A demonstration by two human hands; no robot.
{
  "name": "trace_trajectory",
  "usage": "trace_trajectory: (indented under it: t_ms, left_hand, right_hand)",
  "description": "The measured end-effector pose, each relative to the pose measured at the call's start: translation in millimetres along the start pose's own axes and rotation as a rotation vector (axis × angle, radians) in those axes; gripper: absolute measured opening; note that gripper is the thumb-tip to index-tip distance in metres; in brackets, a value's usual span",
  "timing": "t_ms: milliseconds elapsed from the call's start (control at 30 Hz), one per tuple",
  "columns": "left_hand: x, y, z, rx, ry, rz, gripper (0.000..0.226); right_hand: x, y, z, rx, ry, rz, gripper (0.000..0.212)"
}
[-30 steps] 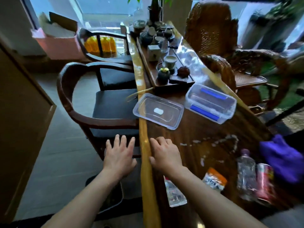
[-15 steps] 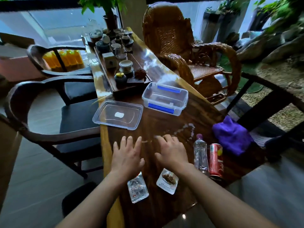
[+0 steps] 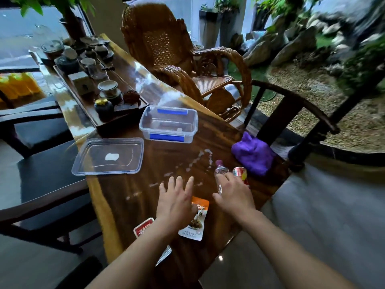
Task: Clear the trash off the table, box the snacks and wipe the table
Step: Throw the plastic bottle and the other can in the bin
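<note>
**Both hands open over table end, nothing gripped**

Landmark = clear plastic box (image 3: 168, 124) w/ blue clips, seen open and empty on the wooden table (image 3: 158, 163).

- Lid (image 3: 108, 156): laid flat just left of box, at table's left edge; small white label seen at its centre.
- White spill/crumb trail (image 3: 193, 163): spread on wood nearer the camera than box, running diagonally down-left.
- L hand (image 3: 175, 203): held nearer than box, past the spill; fingers spread, palm down, nothing clasped. Orange-white snack packet (image 3: 195, 220) is partly covered by it; contact can't be confirmed.
- Red snack packet (image 3: 143, 227): seen poking out left of L wrist, mostly hidden by forearm.
- R hand (image 3: 233, 195): held nearer and right of box, fingers loosely open, laid over plastic bottle (image 3: 220, 170); no closed grip seen, contact unclear.
- Red can (image 3: 240, 173): lying just right of bottle, partly behind R hand.
- Purple cloth (image 3: 253, 155): bunched right of box, at table's right edge, beyond the can.
- Tea tray (image 3: 100, 119) w/ cups and pots: set beyond-left of box.
- Wicker chair (image 3: 177, 59): seen beyond box, off table's right side.
</note>
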State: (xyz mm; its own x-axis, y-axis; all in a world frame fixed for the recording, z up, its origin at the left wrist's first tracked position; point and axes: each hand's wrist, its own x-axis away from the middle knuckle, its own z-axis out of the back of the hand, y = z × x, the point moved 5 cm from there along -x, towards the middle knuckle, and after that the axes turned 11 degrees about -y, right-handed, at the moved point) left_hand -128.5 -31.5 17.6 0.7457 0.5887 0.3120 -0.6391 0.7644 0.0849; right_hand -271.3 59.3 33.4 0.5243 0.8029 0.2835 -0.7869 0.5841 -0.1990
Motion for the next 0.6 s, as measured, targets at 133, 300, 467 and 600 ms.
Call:
trace_trajectory:
  t_ms: [133, 300, 467, 600]
  left_hand:
    - [-7.4, 18.2, 4.4, 0.023, -0.021, -0.042, 0.080]
    - [-38.1, 37.2, 4.8, 0.151, -0.008, -0.027, 0.075]
    - [-79.1, 66.2, -6.5, 0.397, -0.111, 0.086, 0.069]
    - [-103.2, 93.5, -23.9, 0.538, -0.176, 0.151, 0.064]
  right_hand:
    - [2.2, 26.3, 2.4, -0.012, -0.006, -0.076, 0.045]
    - [-22.8, 65.3, -0.3, -0.057, -0.023, -0.114, 0.053]
    - [-54.8, 107.1, -13.6, -0.153, -0.053, -0.180, 0.059]
    - [-74.6, 125.9, -29.4, -0.200, -0.115, -0.182, 0.067]
